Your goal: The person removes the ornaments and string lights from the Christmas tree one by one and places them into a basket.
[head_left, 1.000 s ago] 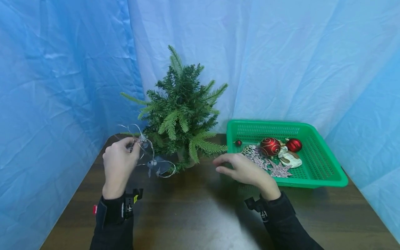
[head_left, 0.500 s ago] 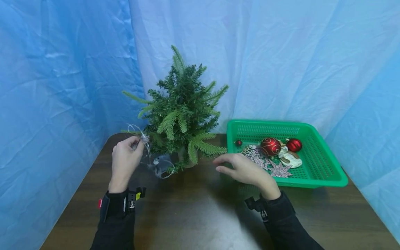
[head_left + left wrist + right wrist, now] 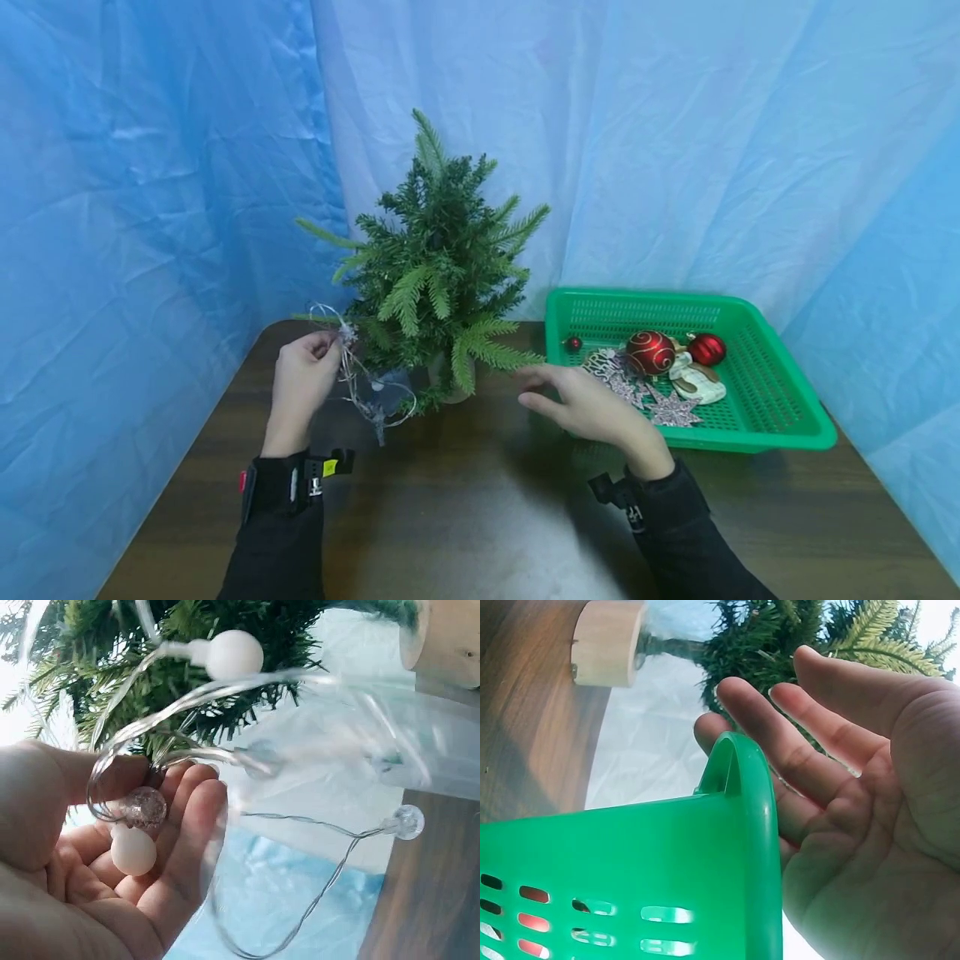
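Observation:
A small artificial Christmas tree (image 3: 442,250) stands on a wooden base (image 3: 607,643) at the back of the table. To the tree's left, my left hand (image 3: 302,375) pinches a string of lights (image 3: 352,358) between thumb and fingers. In the left wrist view, a white bulb (image 3: 133,851) and a clear bulb (image 3: 145,808) lie in the palm, and more of the clear wire (image 3: 292,819) hangs in loops. My right hand (image 3: 588,404) holds nothing; its fingers are loosely bent beside the front left corner of the green basket (image 3: 787,429).
Inside the basket are a red patterned bauble (image 3: 649,352), a plain red bauble (image 3: 707,348), a tiny red bauble (image 3: 573,343), a glittery star (image 3: 673,408) and a snowman-like ornament (image 3: 699,385). Blue curtains (image 3: 675,150) hang behind the brown table (image 3: 465,517).
My left hand has moved right toward the tree with the string of lights, whose hanging loops have swung and drawn closer together. The right hand has stayed nearly still.

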A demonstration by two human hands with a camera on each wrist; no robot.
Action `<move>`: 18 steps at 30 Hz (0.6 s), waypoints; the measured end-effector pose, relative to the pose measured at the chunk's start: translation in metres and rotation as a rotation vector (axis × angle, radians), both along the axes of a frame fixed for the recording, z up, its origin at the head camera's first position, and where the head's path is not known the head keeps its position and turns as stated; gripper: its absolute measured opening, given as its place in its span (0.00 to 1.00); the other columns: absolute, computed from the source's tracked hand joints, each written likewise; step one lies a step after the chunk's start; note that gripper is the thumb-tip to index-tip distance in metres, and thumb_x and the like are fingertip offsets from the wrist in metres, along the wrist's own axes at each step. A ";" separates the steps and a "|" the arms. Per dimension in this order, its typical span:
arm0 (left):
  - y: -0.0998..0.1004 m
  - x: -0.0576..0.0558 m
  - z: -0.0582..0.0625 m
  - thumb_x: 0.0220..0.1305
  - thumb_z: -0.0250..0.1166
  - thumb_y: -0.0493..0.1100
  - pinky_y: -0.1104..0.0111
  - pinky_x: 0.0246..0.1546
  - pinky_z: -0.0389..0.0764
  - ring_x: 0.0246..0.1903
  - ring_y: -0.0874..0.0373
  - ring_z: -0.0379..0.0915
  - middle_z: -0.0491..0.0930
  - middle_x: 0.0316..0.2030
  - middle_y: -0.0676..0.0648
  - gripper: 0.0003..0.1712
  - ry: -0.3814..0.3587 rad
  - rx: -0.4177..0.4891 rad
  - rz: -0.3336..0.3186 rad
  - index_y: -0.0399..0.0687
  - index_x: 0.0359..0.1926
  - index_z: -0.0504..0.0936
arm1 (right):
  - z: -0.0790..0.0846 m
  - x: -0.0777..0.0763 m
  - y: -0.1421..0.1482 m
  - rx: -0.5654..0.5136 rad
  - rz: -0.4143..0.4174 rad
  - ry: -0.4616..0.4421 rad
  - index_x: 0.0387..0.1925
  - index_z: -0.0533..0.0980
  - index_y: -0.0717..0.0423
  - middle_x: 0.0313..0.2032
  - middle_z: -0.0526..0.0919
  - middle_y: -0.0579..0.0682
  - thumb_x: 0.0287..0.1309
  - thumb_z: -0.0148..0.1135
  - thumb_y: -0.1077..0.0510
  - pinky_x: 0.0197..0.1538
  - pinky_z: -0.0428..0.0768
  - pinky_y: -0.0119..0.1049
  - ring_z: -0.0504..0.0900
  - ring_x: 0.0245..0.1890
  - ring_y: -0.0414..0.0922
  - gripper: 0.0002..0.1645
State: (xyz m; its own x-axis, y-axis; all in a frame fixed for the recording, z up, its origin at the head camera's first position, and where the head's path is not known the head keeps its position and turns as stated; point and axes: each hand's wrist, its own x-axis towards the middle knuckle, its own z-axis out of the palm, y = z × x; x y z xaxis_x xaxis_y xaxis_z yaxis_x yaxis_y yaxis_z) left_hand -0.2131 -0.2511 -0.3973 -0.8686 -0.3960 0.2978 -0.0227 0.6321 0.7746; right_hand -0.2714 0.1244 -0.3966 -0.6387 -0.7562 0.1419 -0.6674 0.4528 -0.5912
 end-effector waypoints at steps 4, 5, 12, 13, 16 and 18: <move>0.002 0.007 0.007 0.74 0.56 0.45 0.69 0.18 0.68 0.18 0.58 0.75 0.83 0.20 0.45 0.17 -0.005 -0.018 -0.008 0.39 0.35 0.86 | 0.000 0.000 0.000 0.002 -0.013 -0.009 0.67 0.72 0.61 0.51 0.85 0.51 0.74 0.58 0.51 0.53 0.81 0.48 0.84 0.51 0.49 0.27; 0.002 0.008 0.009 0.74 0.57 0.46 0.70 0.20 0.70 0.20 0.58 0.77 0.84 0.22 0.45 0.18 0.000 -0.022 -0.015 0.39 0.35 0.86 | 0.000 0.000 0.000 0.001 -0.016 -0.011 0.67 0.72 0.61 0.51 0.85 0.51 0.74 0.58 0.52 0.53 0.81 0.48 0.84 0.51 0.49 0.27; 0.006 0.024 0.027 0.75 0.58 0.56 0.67 0.27 0.75 0.28 0.56 0.82 0.87 0.28 0.46 0.24 -0.010 -0.054 -0.061 0.41 0.43 0.88 | 0.001 0.001 0.001 -0.004 -0.013 -0.012 0.66 0.73 0.62 0.51 0.85 0.51 0.74 0.58 0.52 0.54 0.81 0.49 0.83 0.52 0.50 0.26; 0.006 0.027 0.029 0.75 0.58 0.58 0.66 0.27 0.75 0.28 0.55 0.82 0.87 0.29 0.46 0.25 -0.016 -0.064 -0.067 0.41 0.44 0.88 | 0.001 0.001 0.001 -0.005 -0.010 -0.014 0.66 0.73 0.61 0.52 0.85 0.52 0.74 0.57 0.52 0.55 0.80 0.49 0.83 0.52 0.50 0.26; 0.008 0.037 0.036 0.74 0.57 0.61 0.64 0.25 0.71 0.28 0.53 0.79 0.87 0.33 0.45 0.27 -0.032 -0.099 -0.078 0.43 0.46 0.88 | 0.001 0.001 0.001 -0.008 0.002 -0.015 0.65 0.74 0.60 0.53 0.84 0.53 0.75 0.57 0.52 0.56 0.80 0.50 0.82 0.54 0.51 0.25; 0.010 0.043 0.042 0.74 0.57 0.62 0.64 0.23 0.69 0.26 0.53 0.75 0.87 0.35 0.45 0.27 -0.032 -0.115 -0.088 0.44 0.47 0.88 | 0.002 0.001 0.001 -0.009 0.010 -0.013 0.65 0.75 0.59 0.55 0.84 0.54 0.75 0.57 0.52 0.58 0.79 0.50 0.82 0.55 0.50 0.24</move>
